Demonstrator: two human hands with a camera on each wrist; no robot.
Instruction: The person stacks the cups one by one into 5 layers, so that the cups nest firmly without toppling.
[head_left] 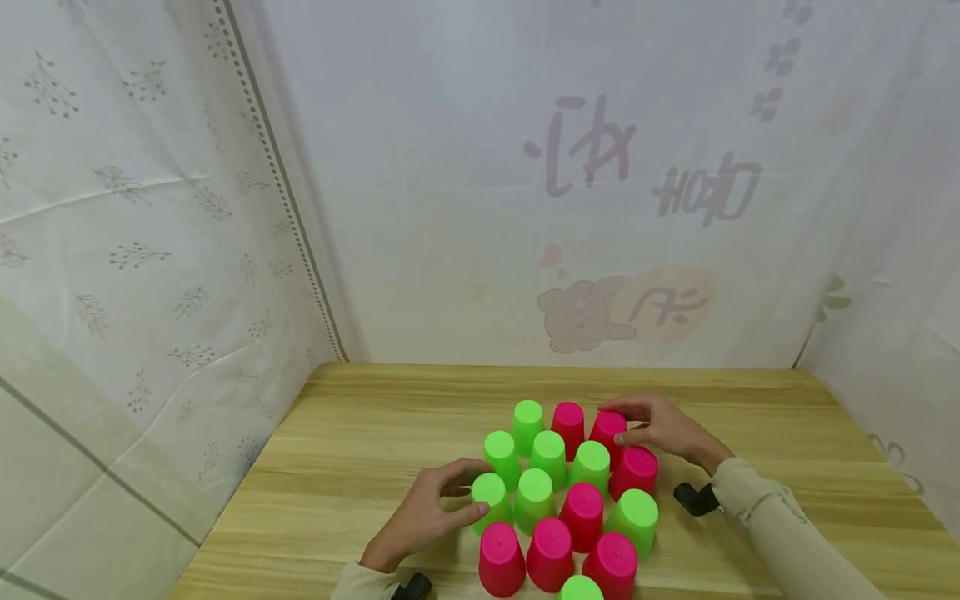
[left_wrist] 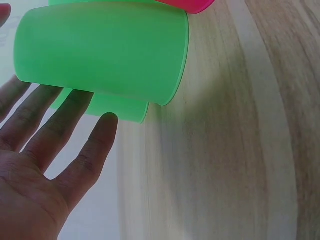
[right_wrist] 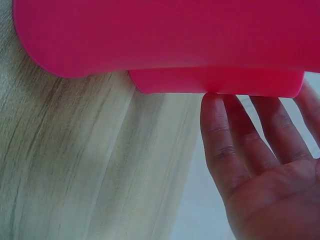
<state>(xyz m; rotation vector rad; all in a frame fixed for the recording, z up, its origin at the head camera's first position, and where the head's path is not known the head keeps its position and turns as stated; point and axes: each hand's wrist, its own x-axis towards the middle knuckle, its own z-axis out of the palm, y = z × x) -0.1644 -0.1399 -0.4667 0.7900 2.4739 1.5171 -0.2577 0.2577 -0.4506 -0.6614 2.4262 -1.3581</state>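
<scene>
Upside-down plastic cups, bright green and pink, stand close together in slanting rows. At the left side of the group is my left hand, its thumb and fingers spread about a green cup. Its fingers look straight and meet the side of the green cup in the left wrist view. My right hand is at the far right of the group, thumb and fingers either side of a pink cup. In the right wrist view, long extended fingers reach a pink cup; a nearer pink cup fills the top.
The wooden table extends to both sides of the cups. A pale printed curtain hangs behind it, and another patterned cloth hangs at the left. Black straps with small devices sit at both wrists. One green cup is cut off by the bottom edge.
</scene>
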